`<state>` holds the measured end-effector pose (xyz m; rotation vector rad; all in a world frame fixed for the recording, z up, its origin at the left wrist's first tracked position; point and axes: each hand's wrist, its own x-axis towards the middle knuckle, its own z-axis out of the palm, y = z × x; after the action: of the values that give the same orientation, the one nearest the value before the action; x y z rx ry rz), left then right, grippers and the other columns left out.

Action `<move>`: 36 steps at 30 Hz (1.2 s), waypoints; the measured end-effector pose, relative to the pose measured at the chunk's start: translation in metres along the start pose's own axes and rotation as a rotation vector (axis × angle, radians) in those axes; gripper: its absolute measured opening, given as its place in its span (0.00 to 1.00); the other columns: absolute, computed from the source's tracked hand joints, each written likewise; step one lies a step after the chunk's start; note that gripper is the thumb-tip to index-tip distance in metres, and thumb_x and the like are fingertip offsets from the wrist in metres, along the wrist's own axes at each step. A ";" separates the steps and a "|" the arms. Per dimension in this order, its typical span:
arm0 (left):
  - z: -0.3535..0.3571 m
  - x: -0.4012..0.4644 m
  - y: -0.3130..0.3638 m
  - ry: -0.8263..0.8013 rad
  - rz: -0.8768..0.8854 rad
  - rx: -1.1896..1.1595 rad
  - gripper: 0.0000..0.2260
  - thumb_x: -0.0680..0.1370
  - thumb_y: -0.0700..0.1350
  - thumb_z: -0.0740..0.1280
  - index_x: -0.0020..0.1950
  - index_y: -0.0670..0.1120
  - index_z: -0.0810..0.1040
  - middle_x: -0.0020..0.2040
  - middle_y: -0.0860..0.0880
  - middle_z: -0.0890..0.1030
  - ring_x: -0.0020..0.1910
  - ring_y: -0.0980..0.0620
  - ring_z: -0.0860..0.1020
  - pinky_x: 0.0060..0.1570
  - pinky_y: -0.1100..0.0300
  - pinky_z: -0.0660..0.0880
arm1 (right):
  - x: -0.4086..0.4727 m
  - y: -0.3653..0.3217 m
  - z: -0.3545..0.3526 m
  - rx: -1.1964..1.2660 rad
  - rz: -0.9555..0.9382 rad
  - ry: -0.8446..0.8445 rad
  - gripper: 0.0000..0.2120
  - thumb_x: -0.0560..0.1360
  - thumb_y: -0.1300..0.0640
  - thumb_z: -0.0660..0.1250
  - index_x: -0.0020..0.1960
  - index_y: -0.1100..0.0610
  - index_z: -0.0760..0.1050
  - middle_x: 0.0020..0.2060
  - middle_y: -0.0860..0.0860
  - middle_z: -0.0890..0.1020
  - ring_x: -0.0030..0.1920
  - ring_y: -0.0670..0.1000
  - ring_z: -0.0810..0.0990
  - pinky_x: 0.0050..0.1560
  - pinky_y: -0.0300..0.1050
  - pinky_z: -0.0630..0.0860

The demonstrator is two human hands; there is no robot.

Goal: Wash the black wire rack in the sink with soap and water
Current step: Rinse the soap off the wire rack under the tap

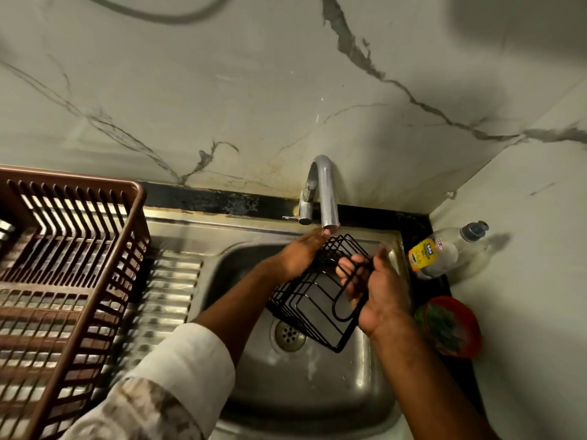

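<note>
Black wire rack [317,300] held tilted above the sink [317,392], over the drain [289,334], its top just under the tap [327,198]. Right hand [374,293] curled round a wire loop on the rack's right side. Left hand [301,255] against the rack's upper left, fingers stretched toward the spout. Soap bottle [444,252] at the sink's back right corner; brown dish basket [63,281] beside its left edge.

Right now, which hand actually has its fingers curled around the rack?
The right hand: its fingers hook around the black rack's wires. The left hand lies against its edge.
</note>
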<state>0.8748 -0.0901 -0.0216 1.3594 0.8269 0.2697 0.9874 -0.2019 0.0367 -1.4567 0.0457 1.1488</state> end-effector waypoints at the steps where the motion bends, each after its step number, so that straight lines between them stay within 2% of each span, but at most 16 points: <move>1: -0.003 0.001 -0.006 0.025 -0.022 -0.022 0.29 0.80 0.68 0.55 0.77 0.57 0.70 0.76 0.49 0.72 0.74 0.49 0.70 0.76 0.49 0.64 | 0.002 -0.002 -0.004 0.000 -0.007 -0.014 0.27 0.82 0.37 0.54 0.42 0.58 0.77 0.31 0.55 0.86 0.29 0.49 0.85 0.23 0.35 0.75; 5: -0.003 0.003 -0.009 0.097 -0.057 -0.023 0.27 0.82 0.65 0.56 0.76 0.53 0.72 0.74 0.46 0.72 0.73 0.46 0.71 0.75 0.41 0.65 | 0.005 -0.007 -0.021 -0.013 -0.033 -0.026 0.26 0.81 0.37 0.56 0.42 0.57 0.77 0.32 0.54 0.86 0.29 0.48 0.84 0.25 0.35 0.76; 7: 0.003 0.009 -0.002 0.124 -0.053 0.050 0.32 0.77 0.74 0.56 0.73 0.57 0.74 0.72 0.46 0.74 0.71 0.45 0.72 0.74 0.42 0.67 | 0.008 -0.011 -0.027 0.016 -0.047 -0.034 0.25 0.81 0.36 0.57 0.41 0.56 0.76 0.31 0.53 0.85 0.28 0.48 0.83 0.26 0.34 0.76; 9: 0.013 0.010 0.015 0.115 0.015 0.131 0.36 0.72 0.80 0.54 0.73 0.62 0.73 0.75 0.49 0.72 0.75 0.47 0.69 0.74 0.49 0.63 | 0.010 -0.013 -0.024 0.027 -0.054 -0.048 0.24 0.81 0.37 0.57 0.40 0.55 0.75 0.30 0.52 0.84 0.28 0.48 0.83 0.29 0.36 0.76; 13: 0.036 0.002 0.042 0.045 0.186 0.260 0.23 0.85 0.62 0.52 0.75 0.56 0.72 0.78 0.50 0.68 0.77 0.48 0.66 0.77 0.50 0.62 | 0.013 -0.009 -0.017 0.059 -0.025 -0.086 0.23 0.82 0.39 0.57 0.40 0.55 0.73 0.28 0.50 0.83 0.29 0.47 0.84 0.42 0.41 0.75; 15: 0.030 -0.003 0.038 0.076 0.128 0.226 0.24 0.84 0.64 0.52 0.74 0.55 0.74 0.75 0.47 0.73 0.75 0.47 0.69 0.73 0.50 0.66 | 0.013 -0.013 -0.017 0.113 -0.006 -0.122 0.21 0.83 0.41 0.56 0.39 0.55 0.71 0.24 0.48 0.80 0.25 0.45 0.80 0.37 0.38 0.76; 17: 0.012 -0.003 0.017 0.134 0.083 0.244 0.25 0.83 0.67 0.51 0.70 0.57 0.76 0.71 0.45 0.76 0.72 0.46 0.73 0.69 0.49 0.70 | 0.014 -0.018 -0.025 0.123 0.017 -0.157 0.22 0.83 0.40 0.55 0.38 0.54 0.70 0.23 0.48 0.78 0.23 0.44 0.78 0.26 0.35 0.75; 20: -0.015 -0.008 -0.020 0.250 -0.009 0.319 0.28 0.80 0.72 0.49 0.70 0.59 0.74 0.68 0.47 0.77 0.68 0.46 0.74 0.68 0.42 0.72 | 0.012 -0.027 -0.034 0.086 0.018 -0.218 0.24 0.81 0.37 0.54 0.37 0.54 0.69 0.22 0.48 0.75 0.22 0.44 0.75 0.22 0.33 0.70; 22: -0.025 -0.015 -0.033 0.292 -0.076 0.204 0.27 0.81 0.70 0.51 0.72 0.58 0.72 0.69 0.47 0.76 0.68 0.46 0.75 0.65 0.49 0.74 | 0.012 -0.032 -0.037 0.067 0.047 -0.283 0.25 0.78 0.35 0.54 0.35 0.54 0.68 0.23 0.48 0.72 0.22 0.44 0.71 0.22 0.34 0.66; 24: -0.028 -0.019 -0.031 0.369 -0.134 0.026 0.23 0.84 0.63 0.53 0.71 0.51 0.74 0.66 0.45 0.78 0.63 0.46 0.78 0.54 0.58 0.76 | 0.011 -0.035 -0.039 0.060 0.056 -0.324 0.27 0.76 0.33 0.54 0.32 0.53 0.70 0.24 0.48 0.70 0.23 0.44 0.69 0.22 0.35 0.65; 26: -0.032 -0.025 -0.028 0.393 -0.270 -0.169 0.24 0.83 0.64 0.55 0.66 0.48 0.76 0.61 0.43 0.81 0.56 0.45 0.81 0.52 0.51 0.79 | 0.012 -0.037 -0.040 0.049 0.048 -0.336 0.28 0.77 0.32 0.53 0.30 0.53 0.71 0.24 0.48 0.70 0.23 0.44 0.68 0.20 0.35 0.65; 28: -0.039 -0.034 -0.024 0.266 -0.380 -0.353 0.30 0.80 0.69 0.56 0.64 0.46 0.80 0.57 0.42 0.85 0.56 0.40 0.84 0.50 0.49 0.80 | 0.016 -0.038 -0.044 0.035 0.040 -0.328 0.30 0.79 0.33 0.52 0.29 0.52 0.72 0.24 0.47 0.70 0.21 0.44 0.67 0.19 0.34 0.65; 30: -0.048 -0.039 -0.029 0.148 -0.389 -0.475 0.35 0.78 0.73 0.56 0.65 0.45 0.80 0.57 0.41 0.85 0.57 0.38 0.84 0.52 0.46 0.81 | 0.025 -0.039 -0.049 0.011 0.044 -0.311 0.30 0.80 0.33 0.52 0.30 0.51 0.73 0.24 0.47 0.70 0.20 0.43 0.67 0.18 0.33 0.63; 32: -0.053 -0.043 -0.038 0.154 -0.387 -0.542 0.40 0.74 0.77 0.58 0.64 0.43 0.81 0.54 0.42 0.85 0.48 0.42 0.85 0.45 0.49 0.81 | 0.035 -0.039 -0.050 -0.063 0.054 -0.288 0.26 0.77 0.32 0.56 0.33 0.52 0.72 0.23 0.46 0.69 0.18 0.43 0.66 0.17 0.32 0.60; 34: -0.057 -0.046 -0.051 0.230 -0.378 -0.593 0.43 0.70 0.80 0.59 0.61 0.42 0.83 0.47 0.44 0.82 0.38 0.47 0.80 0.38 0.55 0.78 | 0.050 -0.036 -0.046 -0.226 0.082 -0.225 0.26 0.76 0.33 0.60 0.33 0.53 0.73 0.22 0.46 0.69 0.16 0.43 0.63 0.18 0.31 0.56; 36: -0.064 -0.050 -0.064 0.284 -0.363 -0.714 0.37 0.75 0.76 0.58 0.55 0.42 0.82 0.40 0.46 0.79 0.33 0.49 0.77 0.33 0.58 0.75 | 0.068 -0.030 -0.037 -0.352 0.102 -0.118 0.22 0.78 0.38 0.64 0.34 0.52 0.74 0.23 0.46 0.69 0.18 0.43 0.62 0.18 0.31 0.57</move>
<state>0.7799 -0.0880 -0.0623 0.4971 1.0633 0.4273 1.0627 -0.1835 0.0071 -1.7061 -0.1745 1.3741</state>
